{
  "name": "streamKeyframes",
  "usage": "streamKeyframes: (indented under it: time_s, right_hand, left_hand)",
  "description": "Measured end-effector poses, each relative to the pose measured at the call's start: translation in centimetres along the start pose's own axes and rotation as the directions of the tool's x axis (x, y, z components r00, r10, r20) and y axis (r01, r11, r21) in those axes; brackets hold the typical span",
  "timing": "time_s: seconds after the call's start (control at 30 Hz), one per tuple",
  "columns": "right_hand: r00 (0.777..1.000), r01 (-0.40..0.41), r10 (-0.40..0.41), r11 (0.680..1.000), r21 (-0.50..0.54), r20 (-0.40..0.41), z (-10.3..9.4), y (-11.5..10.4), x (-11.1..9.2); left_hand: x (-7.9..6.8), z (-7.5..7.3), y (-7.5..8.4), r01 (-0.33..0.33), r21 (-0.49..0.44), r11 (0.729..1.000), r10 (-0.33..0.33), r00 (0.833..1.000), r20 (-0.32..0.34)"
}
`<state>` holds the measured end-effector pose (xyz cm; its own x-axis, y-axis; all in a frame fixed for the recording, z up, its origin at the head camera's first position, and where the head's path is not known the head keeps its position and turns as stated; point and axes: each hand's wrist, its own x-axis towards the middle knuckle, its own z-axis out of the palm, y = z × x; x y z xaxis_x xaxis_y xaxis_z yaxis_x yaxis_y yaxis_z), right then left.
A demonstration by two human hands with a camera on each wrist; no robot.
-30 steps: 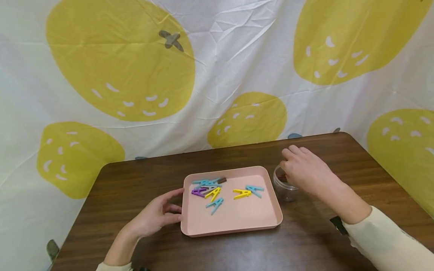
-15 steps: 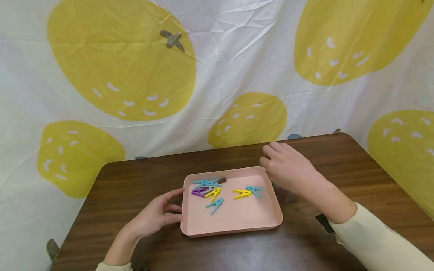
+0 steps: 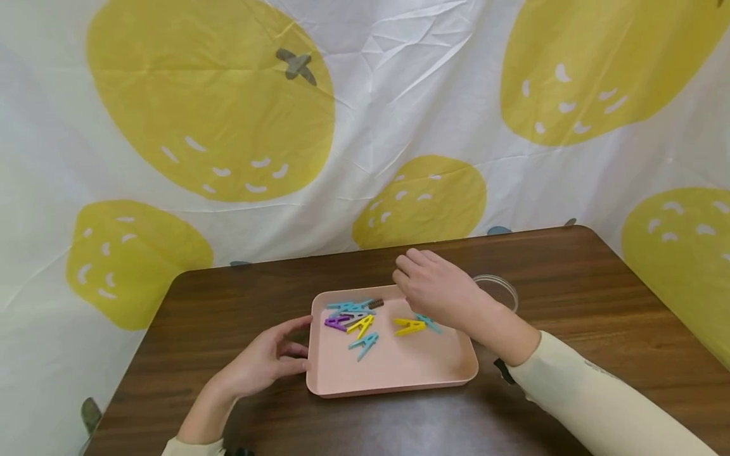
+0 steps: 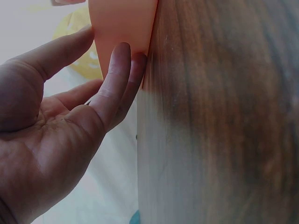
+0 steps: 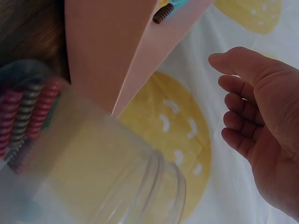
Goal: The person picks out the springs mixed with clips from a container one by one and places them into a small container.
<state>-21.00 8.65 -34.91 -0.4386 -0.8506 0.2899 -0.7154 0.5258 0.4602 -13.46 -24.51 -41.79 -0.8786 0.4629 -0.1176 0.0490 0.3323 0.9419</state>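
A pink tray (image 3: 393,365) holds several A-shaped plastic clips, among them a purple clip (image 3: 335,323), a yellow clip (image 3: 409,327) and a blue clip (image 3: 365,344). At its back lies a small brown ribbed coil (image 3: 376,303). My left hand (image 3: 262,361) touches the tray's left wall with extended fingertips. Over the tray's back right part is my right hand (image 3: 436,288); in the right wrist view its fingers hang loosely curled, holding nothing. A clear jar (image 5: 126,163) stands right of the tray, partly hidden by my right arm in the head view. Ribbed coils (image 5: 44,109) are inside.
The brown wooden table (image 3: 599,304) extends around the tray on all sides. A white cloth (image 3: 393,120) with large yellow fruit prints hangs right behind the table.
My right hand has left the jar and moved leftward over the tray's back right part. The jar's rim has come back into view. My left hand stays at the tray.
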Motion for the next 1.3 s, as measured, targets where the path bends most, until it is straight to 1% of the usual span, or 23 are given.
streamKeyframes:
  time_s: [0.17,0.37,0.5,0.6,0.7,0.8,0.9,0.97,1.07,1.17,1.23,1.3]
  right_hand:
    - [0.999,0.022,-0.021,1.000,-0.008,0.029,0.5,-0.5,1.4]
    - [0.991,0.084,-0.081,0.996,-0.024,0.106,1.5,-1.2,3.1]
    - [0.975,0.147,-0.139,0.989,-0.032,0.171,2.4,-1.6,3.9]
    - [0.959,0.196,-0.183,0.980,-0.043,0.217,2.9,-1.9,4.3]
    - [0.943,0.249,-0.228,0.967,-0.061,0.243,3.3,-2.0,4.6]
    - [0.928,0.313,-0.282,0.944,-0.100,0.243,3.6,-2.2,5.1]
    - [0.917,0.363,-0.327,0.921,-0.141,0.229,3.9,-2.2,5.5]
    - [0.908,0.389,-0.348,0.907,-0.159,0.235,4.1,-2.2,5.7]
    - [0.889,0.417,-0.367,0.895,-0.157,0.273,4.4,-2.3,5.9]
    - [0.877,0.422,-0.368,0.898,-0.129,0.308,4.6,-2.3,6.0]
    - [0.874,0.415,-0.364,0.904,-0.104,0.323,4.9,-2.4,5.9]
    - [0.875,0.406,-0.359,0.910,-0.088,0.326,5.0,-2.4,5.8]
  left_hand:
    - [0.0,-0.1,0.2,0.002,0.008,1.000,-0.002,1.000,-0.005]
    - [0.0,-0.2,0.1,-0.002,0.013,1.000,0.002,1.000,-0.010]
    - [0.1,-0.2,0.1,-0.003,0.008,1.000,0.003,1.000,-0.004]
    - [0.1,-0.2,0.1,0.001,0.014,1.000,-0.001,1.000,-0.001]
    - [0.1,-0.2,0.2,0.008,0.018,1.000,-0.008,1.000,0.002]
    - [0.0,-0.2,0.2,0.010,0.016,1.000,-0.010,1.000,0.002]
    - [0.0,-0.2,0.2,0.008,0.014,1.000,-0.008,1.000,0.000]
    - [0.0,-0.2,0.2,0.007,0.014,1.000,-0.007,1.000,-0.003]
    - [-0.1,-0.2,0.2,0.008,0.010,1.000,-0.008,1.000,0.000]
    - [-0.1,-0.1,0.2,0.008,0.005,1.000,-0.008,1.000,0.003]
    - [0.0,-0.1,0.1,0.010,0.003,1.000,-0.010,1.000,0.004]
    - [0.0,-0.1,0.1,0.009,0.004,1.000,-0.009,1.000,0.001]
